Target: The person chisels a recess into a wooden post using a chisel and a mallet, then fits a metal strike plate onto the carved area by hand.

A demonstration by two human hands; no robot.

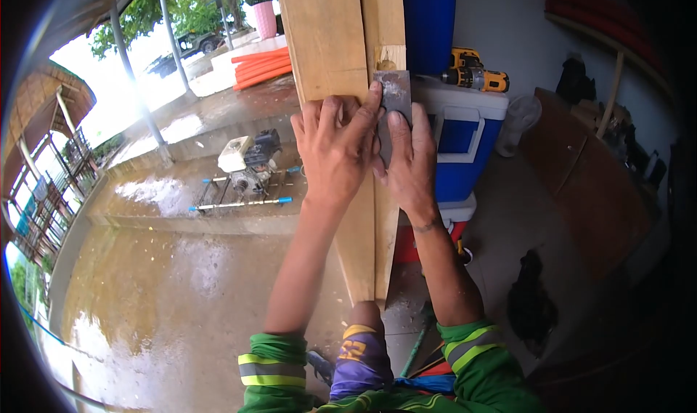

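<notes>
A long wooden beam (327, 35) runs away from me, with a narrower strip along its right side. On that strip lies a flat, dark grey rectangular plate (394, 86), pale and scuffed at its far end, beside a notch cut in the wood. My left hand (330, 148) rests on the beam with its fingers bent, one digit pressed against the plate's left edge. Around the plate's near right side, my right hand (412, 159) is closed, thumb on top. The plate's near end is partly hidden by my hands.
Blue-and-white coolers (465, 151) stand close on the right; a yellow-black cordless drill (475, 77) lies on one. At left, a small engine on a frame (250, 162) sits on a wet concrete step. Orange pipes (263, 68) lie beyond. My knee (367, 315) touches the beam's near end.
</notes>
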